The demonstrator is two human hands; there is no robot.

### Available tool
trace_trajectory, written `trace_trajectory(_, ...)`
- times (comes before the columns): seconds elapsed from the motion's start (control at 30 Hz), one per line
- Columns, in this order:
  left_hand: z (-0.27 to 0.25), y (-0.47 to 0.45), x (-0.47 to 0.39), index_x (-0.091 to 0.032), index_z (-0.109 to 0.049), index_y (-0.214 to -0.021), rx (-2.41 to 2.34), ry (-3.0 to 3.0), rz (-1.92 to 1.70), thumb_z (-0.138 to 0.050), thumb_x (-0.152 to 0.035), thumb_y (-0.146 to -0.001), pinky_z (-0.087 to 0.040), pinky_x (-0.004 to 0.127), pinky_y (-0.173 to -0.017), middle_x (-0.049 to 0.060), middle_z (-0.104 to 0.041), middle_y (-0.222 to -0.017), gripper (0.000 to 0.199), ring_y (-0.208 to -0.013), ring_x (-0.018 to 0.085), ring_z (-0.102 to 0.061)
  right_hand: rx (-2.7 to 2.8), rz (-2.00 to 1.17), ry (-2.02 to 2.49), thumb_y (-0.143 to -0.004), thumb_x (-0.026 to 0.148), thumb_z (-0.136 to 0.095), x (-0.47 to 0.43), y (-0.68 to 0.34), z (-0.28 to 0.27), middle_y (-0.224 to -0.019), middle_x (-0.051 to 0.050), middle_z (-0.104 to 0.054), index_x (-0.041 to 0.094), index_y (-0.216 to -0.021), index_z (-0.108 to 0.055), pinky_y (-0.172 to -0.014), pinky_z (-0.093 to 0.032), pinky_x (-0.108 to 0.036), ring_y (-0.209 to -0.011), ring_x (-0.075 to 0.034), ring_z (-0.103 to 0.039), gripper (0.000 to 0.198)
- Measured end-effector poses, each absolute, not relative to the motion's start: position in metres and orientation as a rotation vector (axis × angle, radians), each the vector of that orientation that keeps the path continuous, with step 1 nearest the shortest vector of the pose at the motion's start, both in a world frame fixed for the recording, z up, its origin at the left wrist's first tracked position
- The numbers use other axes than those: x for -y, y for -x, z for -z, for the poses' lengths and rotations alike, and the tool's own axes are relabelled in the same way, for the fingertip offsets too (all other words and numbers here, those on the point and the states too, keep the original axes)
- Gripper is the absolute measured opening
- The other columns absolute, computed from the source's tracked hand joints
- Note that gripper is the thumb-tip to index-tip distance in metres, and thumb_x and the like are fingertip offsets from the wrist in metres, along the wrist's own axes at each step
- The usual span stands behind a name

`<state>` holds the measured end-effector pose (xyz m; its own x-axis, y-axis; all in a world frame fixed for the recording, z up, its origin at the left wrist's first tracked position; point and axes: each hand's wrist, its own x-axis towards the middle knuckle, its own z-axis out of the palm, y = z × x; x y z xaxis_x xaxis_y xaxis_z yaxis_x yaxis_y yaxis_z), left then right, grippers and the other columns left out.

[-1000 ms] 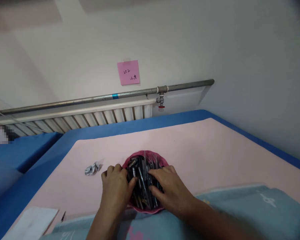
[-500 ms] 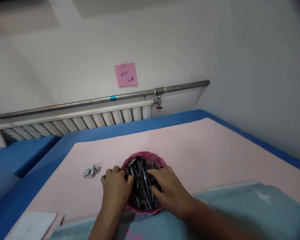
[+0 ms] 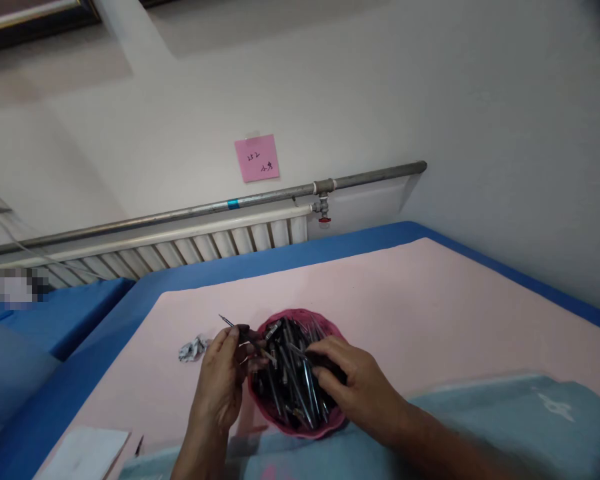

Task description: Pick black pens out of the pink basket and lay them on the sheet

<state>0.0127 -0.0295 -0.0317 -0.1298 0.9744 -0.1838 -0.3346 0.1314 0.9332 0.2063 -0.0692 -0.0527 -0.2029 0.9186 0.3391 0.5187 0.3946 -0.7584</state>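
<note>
The left hand (image 3: 220, 377) has lifted, fingers pinching a thin pen (image 3: 266, 353) left over the basket (image 3: 313, 433); the right hand (image 3: 357, 380)'s hold is unclear.

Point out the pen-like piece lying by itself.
The slim dark one beside the white paper; the others are in the pink container or at the left hand and right hand.
</note>
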Motion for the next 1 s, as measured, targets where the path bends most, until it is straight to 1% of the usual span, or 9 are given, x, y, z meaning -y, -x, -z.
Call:
trace_trajectory(0.1, 0.031, -0.011, 0.026, -0.014, -0.057, -0.078, -1.067, -0.657, -1.447, -0.062, -0.019, -0.071, -0.055, 0.031, -0.06, 0.004, -0.064, -0.075, 0.01, -0.067, 0.016, -0.064, 1.9, -0.602, 1.206, -0.082, 0.011, -0.044, 0.069, -0.208, 0.053, -0.092, -0.003, -0.063, 0.022, -0.098, -0.059, -0.077, -0.046, -0.03, -0.087, -0.016, -0.058, 0.024)
trace_trajectory(0.17, 0.031, -0.012, 0.026, -0.015, -0.056, -0.078, -1.025, -0.619, -1.464, -0.062, -0.013, -0.07, -0.056, 0.033, -0.063, 0.004, -0.064, -0.076, 0.01, -0.071, 0.017, -0.065, 1.924, -0.588, 1.193, -0.082, 0.011, -0.044, 0.069, -0.208, 0.054, -0.092, -0.003, -0.062, 0.022, -0.098, -0.059, -0.077, -0.046, -0.03, -0.086, -0.015, -0.058, 0.024)
trace_trajectory(0.23, 0.031, -0.015, 0.028, -0.015, -0.056, -0.079, -1.006, -0.604, -1.462, -0.062, -0.011, -0.069, -0.056, 0.032, -0.063, 0.003, -0.064, -0.076, 0.012, -0.072, 0.017, -0.065, 1.945, -0.57, 1.188, -0.083, 0.012, -0.043, 0.069, -0.207, 0.055, -0.091, -0.003, -0.062, 0.022, -0.098, -0.058, -0.076, -0.046, -0.03, -0.085, -0.015, -0.058, 0.024)
trace_trajectory(0.37, 0.032, -0.023, 0.032, -0.015, -0.056, -0.08, -0.976, -0.619, -1.439, -0.065, -0.013, -0.068, -0.057, 0.032, -0.061, 0.002, -0.063, -0.078, 0.016, -0.069, 0.015, -0.064, 1.97, -0.537, 1.206, -0.082, 0.011, -0.044, 0.069, -0.207, 0.055, -0.09, -0.003, -0.061, 0.022, -0.098, -0.059, -0.076, -0.046, -0.031, -0.086, -0.016, -0.057, 0.024)
trace_trajectory(0.53, 0.032, -0.025, 0.033, -0.016, -0.056, -0.079, -0.968, -0.649, -1.431, -0.071, -0.019, -0.064, -0.056, 0.03, -0.061, 0.001, -0.063, -0.077, 0.022, -0.07, 0.014, -0.062, 1.968, -0.544, 1.218, -0.082, 0.01, -0.044, 0.069, -0.208, 0.056, -0.091, -0.003, -0.061, 0.022, -0.098, -0.058, -0.076, -0.045, -0.031, -0.086, -0.016, -0.057, 0.024)
trace_trajectory(0.83, 0.032, -0.023, 0.032, -0.016, -0.057, -0.08, -0.996, -0.665, -1.447, -0.072, -0.023, -0.062, -0.056, 0.028, -0.061, 0.001, -0.063, -0.078, 0.025, -0.071, 0.015, -0.063, 1.967, -0.549, 1.25, -0.082, 0.011, -0.045, 0.069, -0.208, 0.058, -0.091, -0.003, -0.061, 0.022, -0.098, -0.058, -0.075, -0.046, -0.032, -0.085, -0.016, -0.057, 0.024)
trace_trajectory(1.0, 0.033, -0.022, 0.032, -0.015, -0.057, -0.08, -1.006, -0.665, -1.452, -0.073, -0.022, -0.061, -0.056, 0.027, -0.06, 0.001, -0.063, -0.078, 0.026, -0.069, 0.014, -0.063, 1.978, -0.555, 1.269, -0.082, 0.011, -0.045, 0.067, -0.208, 0.058, -0.091, -0.003, -0.06, 0.022, -0.099, -0.058, -0.074, -0.046, -0.032, -0.085, -0.017, -0.057, 0.024)
